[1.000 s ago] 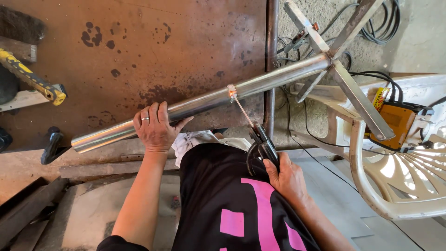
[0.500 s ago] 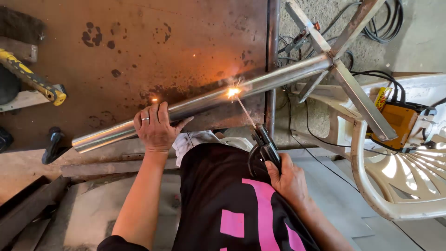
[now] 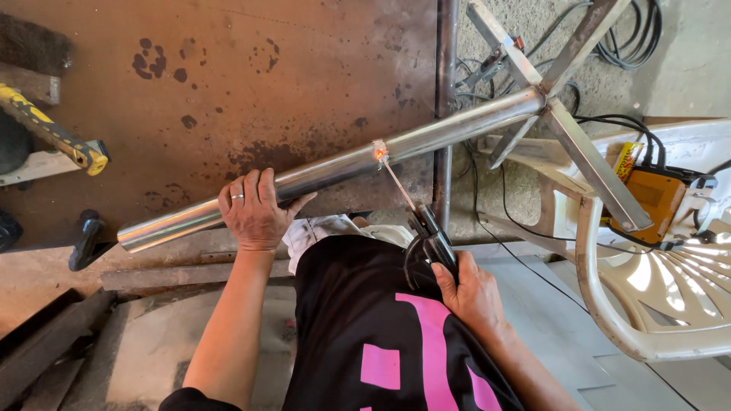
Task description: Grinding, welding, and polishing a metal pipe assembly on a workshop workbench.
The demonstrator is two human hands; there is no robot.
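A long shiny steel tube [image 3: 335,166] lies slantwise across a rusty steel table [image 3: 228,84]. Its far end joins crossed flat bars [image 3: 579,144]. My left hand [image 3: 255,209], ring on one finger, rests on top of the tube and presses it down. My right hand [image 3: 472,293] grips a black electrode holder [image 3: 430,240]. A thin welding rod [image 3: 397,185] runs from the holder up to the tube. The rod's tip touches a glowing orange weld spot [image 3: 378,152] at a seam on the tube.
A white plastic chair [image 3: 662,289] stands at the right, with an orange welding machine [image 3: 659,205] and black cables [image 3: 624,38] on and behind it. A yellow-handled tool [image 3: 53,133] and a black clamp handle [image 3: 85,240] lie at the left. Steel bars rest below the table edge.
The bright arc and sparks of half a second ago have died down to a small orange glow at the seam. Both hands stay where they were.
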